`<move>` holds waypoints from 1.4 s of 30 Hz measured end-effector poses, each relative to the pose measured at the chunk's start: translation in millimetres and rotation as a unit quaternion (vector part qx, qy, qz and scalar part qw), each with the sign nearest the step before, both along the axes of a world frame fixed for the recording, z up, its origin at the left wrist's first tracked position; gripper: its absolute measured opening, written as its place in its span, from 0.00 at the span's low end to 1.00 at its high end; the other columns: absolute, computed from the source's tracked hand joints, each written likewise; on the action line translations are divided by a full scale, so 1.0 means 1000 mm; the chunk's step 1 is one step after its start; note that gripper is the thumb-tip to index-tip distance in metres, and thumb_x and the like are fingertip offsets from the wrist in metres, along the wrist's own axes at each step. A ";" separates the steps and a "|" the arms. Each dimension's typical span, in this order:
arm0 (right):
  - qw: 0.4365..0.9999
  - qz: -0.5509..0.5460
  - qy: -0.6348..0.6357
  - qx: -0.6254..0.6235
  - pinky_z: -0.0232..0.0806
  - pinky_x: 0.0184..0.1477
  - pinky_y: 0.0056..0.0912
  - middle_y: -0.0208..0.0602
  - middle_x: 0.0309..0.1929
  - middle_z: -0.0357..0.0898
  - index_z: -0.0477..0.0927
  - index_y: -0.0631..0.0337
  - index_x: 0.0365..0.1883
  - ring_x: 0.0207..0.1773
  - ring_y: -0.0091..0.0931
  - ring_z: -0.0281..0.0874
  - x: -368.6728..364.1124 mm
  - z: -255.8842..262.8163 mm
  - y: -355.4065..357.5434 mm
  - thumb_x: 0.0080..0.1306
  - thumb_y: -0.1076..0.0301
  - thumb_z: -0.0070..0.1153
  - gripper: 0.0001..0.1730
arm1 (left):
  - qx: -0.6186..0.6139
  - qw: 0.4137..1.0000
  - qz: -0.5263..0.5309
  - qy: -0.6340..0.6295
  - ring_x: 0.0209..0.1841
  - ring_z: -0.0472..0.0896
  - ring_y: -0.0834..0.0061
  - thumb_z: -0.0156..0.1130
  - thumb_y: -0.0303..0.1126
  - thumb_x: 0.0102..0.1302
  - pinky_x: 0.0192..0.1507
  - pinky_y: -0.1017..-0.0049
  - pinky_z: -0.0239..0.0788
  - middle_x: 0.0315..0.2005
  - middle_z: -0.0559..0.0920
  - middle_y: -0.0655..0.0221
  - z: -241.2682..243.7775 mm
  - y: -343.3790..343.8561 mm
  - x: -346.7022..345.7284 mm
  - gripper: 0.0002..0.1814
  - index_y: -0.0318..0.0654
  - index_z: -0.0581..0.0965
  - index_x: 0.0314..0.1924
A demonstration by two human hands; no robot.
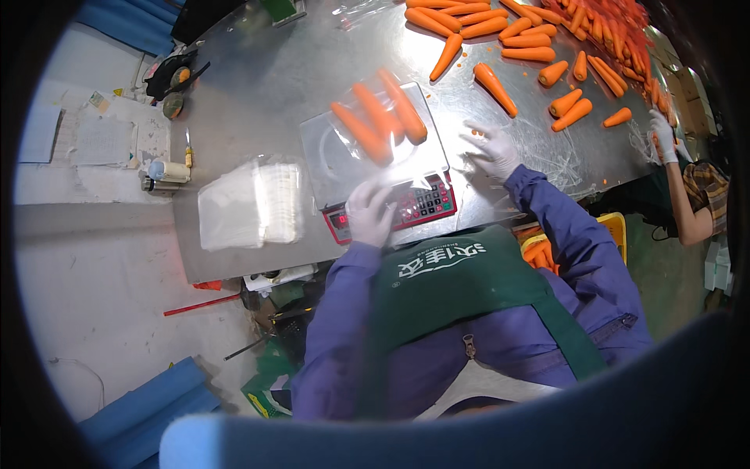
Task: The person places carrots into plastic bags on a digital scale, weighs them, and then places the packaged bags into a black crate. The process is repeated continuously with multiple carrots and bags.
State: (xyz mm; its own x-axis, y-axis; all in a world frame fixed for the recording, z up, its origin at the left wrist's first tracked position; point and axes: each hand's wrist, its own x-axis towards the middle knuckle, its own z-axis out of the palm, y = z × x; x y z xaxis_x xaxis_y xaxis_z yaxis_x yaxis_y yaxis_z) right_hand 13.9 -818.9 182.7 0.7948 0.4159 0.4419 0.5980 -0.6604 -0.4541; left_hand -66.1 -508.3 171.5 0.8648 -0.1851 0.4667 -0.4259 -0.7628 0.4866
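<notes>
Three carrots (384,120) in a clear plastic bag lie over the pan of a red digital scale (436,196); the bag and carrots are blurred. My left hand (368,214), in a white glove, is over the front edge of the scale and partly covers its display and keys. It is close to the near end of the bag, but glare hides whether the fingers grip the film. To the right of the pan, my gloved right hand (495,153) has its fingers apart, with nothing plainly held. Small orange bits show by its fingertips.
Loose carrots (527,54) spread over the far right of the metal table (246,117), beside a red mesh sack (615,29) of carrots. Flat clear bags (252,205) are stacked left of the scale. Another person's gloved hand (662,136) is at the right edge.
</notes>
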 end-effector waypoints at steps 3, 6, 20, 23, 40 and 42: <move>0.991 0.119 -0.042 -0.032 0.66 0.54 0.31 0.35 0.48 0.77 0.82 0.50 0.40 0.52 0.34 0.72 0.008 0.002 0.017 0.54 0.70 0.61 0.14 | -0.034 0.999 -0.011 -0.022 0.48 0.74 0.67 0.65 0.29 0.53 0.52 0.66 0.60 0.37 0.80 0.70 -0.002 0.002 0.005 0.06 0.43 0.80 0.33; 0.987 0.121 0.078 0.073 0.66 0.47 0.30 0.33 0.38 0.81 0.82 0.58 0.32 0.45 0.30 0.75 0.009 0.008 0.024 0.58 0.69 0.58 0.05 | -0.183 0.982 0.036 -0.003 0.34 0.78 0.71 0.64 0.27 0.57 0.40 0.74 0.67 0.25 0.80 0.67 -0.004 0.000 0.005 0.03 0.38 0.78 0.28; 0.991 0.122 -0.025 0.056 0.52 0.64 0.42 0.45 0.60 0.66 0.72 0.59 0.55 0.63 0.42 0.61 0.003 0.053 0.120 0.57 0.72 0.55 0.25 | -0.538 0.796 0.248 0.124 0.32 0.75 0.81 0.65 0.31 0.57 0.35 0.78 0.67 0.30 0.77 0.68 -0.017 -0.019 0.011 0.11 0.35 0.73 0.36; 0.988 0.149 -0.026 -0.035 0.47 0.67 0.45 0.46 0.62 0.65 0.70 0.64 0.57 0.68 0.45 0.55 0.011 0.007 0.117 0.58 0.72 0.53 0.26 | -0.409 0.836 0.252 0.265 0.31 0.80 0.78 0.63 0.34 0.57 0.35 0.77 0.71 0.30 0.82 0.63 0.024 -0.017 0.018 0.16 0.32 0.76 0.42; 0.960 0.201 0.192 0.032 0.46 0.68 0.39 0.46 0.67 0.56 0.58 0.63 0.66 0.68 0.35 0.55 0.046 -0.005 0.138 0.73 0.61 0.38 0.26 | -0.711 0.681 0.163 0.067 0.33 0.79 0.79 0.64 0.23 0.55 0.39 0.78 0.72 0.31 0.81 0.67 0.063 0.089 -0.134 0.09 0.31 0.79 0.37; 0.966 0.191 0.171 0.033 0.47 0.68 0.39 0.46 0.67 0.57 0.59 0.63 0.66 0.67 0.35 0.58 0.046 -0.008 0.144 0.73 0.60 0.38 0.26 | -0.678 0.692 0.247 0.038 0.40 0.80 0.77 0.63 0.22 0.55 0.43 0.78 0.72 0.33 0.82 0.65 0.071 0.114 -0.186 0.09 0.31 0.79 0.37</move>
